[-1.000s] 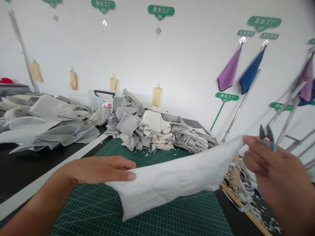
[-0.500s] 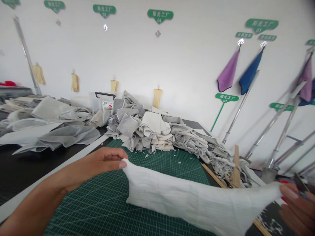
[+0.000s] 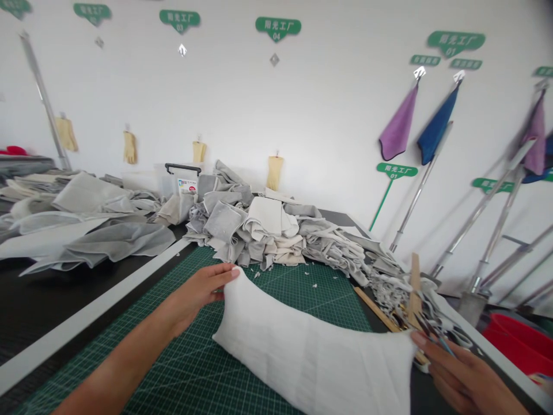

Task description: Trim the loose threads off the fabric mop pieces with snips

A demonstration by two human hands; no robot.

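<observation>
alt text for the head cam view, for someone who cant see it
From head height, a left hand and a right hand are at either end of a long white cloth curved over a green cutting mat, with small snips in the right fingers. Behind rises a heap of grey and cream fabric pieces before a white wall hung with a purple towel and a blue towel.

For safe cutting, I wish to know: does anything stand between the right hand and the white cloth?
Nothing visible stands between them: the right hand is at the right end of the white cloth, with the snips in that hand.
</observation>
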